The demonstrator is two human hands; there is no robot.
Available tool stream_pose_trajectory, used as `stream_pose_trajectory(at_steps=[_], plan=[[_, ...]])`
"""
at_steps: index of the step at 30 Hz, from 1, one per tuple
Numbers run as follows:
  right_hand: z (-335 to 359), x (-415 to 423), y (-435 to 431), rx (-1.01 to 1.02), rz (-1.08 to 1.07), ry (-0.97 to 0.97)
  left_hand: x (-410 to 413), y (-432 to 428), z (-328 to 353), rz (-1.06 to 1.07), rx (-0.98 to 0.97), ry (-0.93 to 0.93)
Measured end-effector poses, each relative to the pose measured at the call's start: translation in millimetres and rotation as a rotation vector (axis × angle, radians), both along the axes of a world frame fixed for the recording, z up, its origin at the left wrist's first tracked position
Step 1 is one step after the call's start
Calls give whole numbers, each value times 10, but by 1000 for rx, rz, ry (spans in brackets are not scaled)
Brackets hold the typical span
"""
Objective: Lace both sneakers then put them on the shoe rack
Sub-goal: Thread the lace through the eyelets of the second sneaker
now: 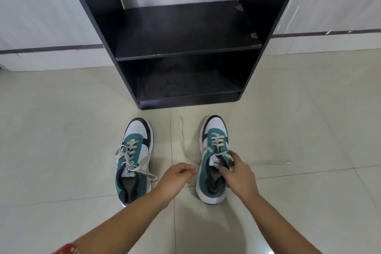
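Two teal, white and black sneakers stand on the tiled floor, toes toward the rack. The left sneaker [135, 159] has its cream lace threaded, with loose ends draped over both sides. The right sneaker [212, 156] is laced partway up; its free lace end [182, 136] trails over the floor to its left. My left hand [179, 174] is closed on that lace end just left of the right sneaker. My right hand [237, 173] pinches the right sneaker's upper eyelet flap beside the tongue. The black shoe rack [185, 51] stands straight ahead.
The rack has a middle shelf and a lower shelf, both bare, and its base sits close beyond the sneakers' toes. A pale wall with a dark skirting stripe [51, 48] runs behind it. Glossy beige tiles stretch left and right of the shoes.
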State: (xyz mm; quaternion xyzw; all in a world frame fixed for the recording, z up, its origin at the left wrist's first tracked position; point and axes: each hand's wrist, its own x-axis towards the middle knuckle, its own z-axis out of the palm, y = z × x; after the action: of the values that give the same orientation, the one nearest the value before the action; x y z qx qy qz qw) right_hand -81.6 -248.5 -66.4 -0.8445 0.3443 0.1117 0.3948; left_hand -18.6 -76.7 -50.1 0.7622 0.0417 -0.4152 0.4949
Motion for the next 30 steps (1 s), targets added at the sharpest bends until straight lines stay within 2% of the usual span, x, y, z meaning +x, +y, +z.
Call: stream_pose_trajectory(at_steps=[6,9,11,13,14,18,20,24,27,30], plan=[[-68,49,281,-12,138,28,-30,-9,63,111,-45,2],[-12,-16,124,28,-12,-49,-2,-73,81,164,-120,57],[31,-63,-3,38,-82,1,56,-111,85,199,-188,108],[51,-50,-19,299,-123,148,107,-152,69,262,-253,138],[41,-21,16,436,-184,160,116,-183,84,338,-288,159],[2,173,133,563,-387,-73,119,-312,139,557,-300,185],[-2,232,153,678,-456,-96,139,-305,86,597,-272,175],[-33,237,152,833,-533,-97,132,-211,39,620,-260,104],[-33,210,114,985,-669,-252,134,-127,26,612,-276,-11],[-27,174,130,1021,-727,-386,140,-80,-17,623,-302,-60]])
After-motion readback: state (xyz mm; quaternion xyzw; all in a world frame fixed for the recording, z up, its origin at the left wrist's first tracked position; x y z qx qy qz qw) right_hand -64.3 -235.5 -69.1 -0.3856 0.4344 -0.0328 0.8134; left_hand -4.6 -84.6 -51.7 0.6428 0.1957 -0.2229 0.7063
